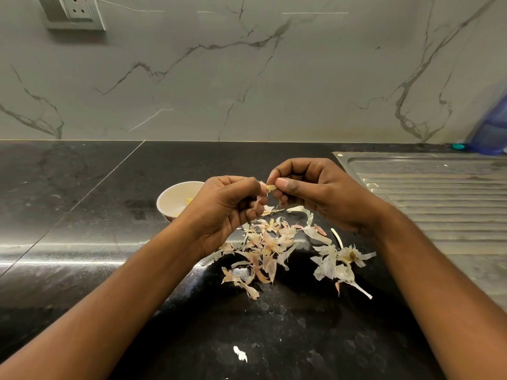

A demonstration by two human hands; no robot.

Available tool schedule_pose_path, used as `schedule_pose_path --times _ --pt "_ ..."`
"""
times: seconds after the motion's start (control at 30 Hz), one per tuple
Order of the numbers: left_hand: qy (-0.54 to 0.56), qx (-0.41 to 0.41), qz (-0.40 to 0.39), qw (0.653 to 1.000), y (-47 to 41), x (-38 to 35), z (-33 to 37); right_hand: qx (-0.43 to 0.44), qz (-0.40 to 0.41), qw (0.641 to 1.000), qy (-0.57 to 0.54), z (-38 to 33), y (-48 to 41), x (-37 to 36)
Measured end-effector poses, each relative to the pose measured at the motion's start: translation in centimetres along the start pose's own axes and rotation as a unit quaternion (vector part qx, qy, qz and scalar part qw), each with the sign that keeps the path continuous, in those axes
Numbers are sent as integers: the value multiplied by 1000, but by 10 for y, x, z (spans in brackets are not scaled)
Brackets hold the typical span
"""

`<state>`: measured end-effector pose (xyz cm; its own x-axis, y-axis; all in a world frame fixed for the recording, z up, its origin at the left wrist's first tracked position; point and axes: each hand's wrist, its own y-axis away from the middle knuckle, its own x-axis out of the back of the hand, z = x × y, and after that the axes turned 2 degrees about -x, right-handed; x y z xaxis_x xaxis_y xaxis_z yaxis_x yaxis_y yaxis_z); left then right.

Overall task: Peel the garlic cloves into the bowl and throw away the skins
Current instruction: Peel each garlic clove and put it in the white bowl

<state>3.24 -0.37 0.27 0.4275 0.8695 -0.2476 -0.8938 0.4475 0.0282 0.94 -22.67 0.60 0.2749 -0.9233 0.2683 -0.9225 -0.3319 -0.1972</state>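
Observation:
A small garlic clove (271, 187) is held above the black counter between both hands. My left hand (227, 209) pinches one end of it, with loose skin hanging under the fingers. My right hand (315, 192) pinches the other end between thumb and forefinger. A white bowl (175, 197) stands just left of my left hand, partly hidden by it, with pale peeled pieces inside. A heap of papery garlic skins (267, 246) lies on the counter below the hands, and a second clump of skins with the bulb's root (340, 260) lies to its right.
A steel sink drainboard (428, 187) fills the right side. A blue plastic item (491, 133) leans at the far right by the marble wall. A white scrap (240, 353) lies near the counter's front. A wall socket (74, 12) is at top left.

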Motion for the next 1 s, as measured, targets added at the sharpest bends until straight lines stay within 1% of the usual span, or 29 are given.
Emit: schedule_pose_path --times 0.13,0.27,0.37,0.43,0.5,0.63,0.73,0.83,1.0 --pt "10 -5 0 1000 0 -1 2 -3 17 1000 -6 1 -1 -2" --pt "4 -19 16 1000 0 -2 1 -5 88 995 57 1 -2 -3" --pt "-22 -34 43 998 -3 1 -1 15 126 991 52 1 -2 -1" --pt "-40 -46 63 996 -5 3 -3 24 127 990 55 1 -2 0" --pt "-63 -59 71 994 -6 4 -4 23 111 991 63 1 -1 -1" --pt "-79 -71 57 993 -5 2 -6 13 82 995 63 0 -1 -7" --pt "-76 -74 40 994 -4 2 -6 3 76 996 53 1 -1 -7" --pt "-74 -70 31 994 -3 1 -5 10 78 995 64 2 -1 -7" --pt "-50 -65 45 996 -5 2 -4 19 114 992 56 2 -1 0"
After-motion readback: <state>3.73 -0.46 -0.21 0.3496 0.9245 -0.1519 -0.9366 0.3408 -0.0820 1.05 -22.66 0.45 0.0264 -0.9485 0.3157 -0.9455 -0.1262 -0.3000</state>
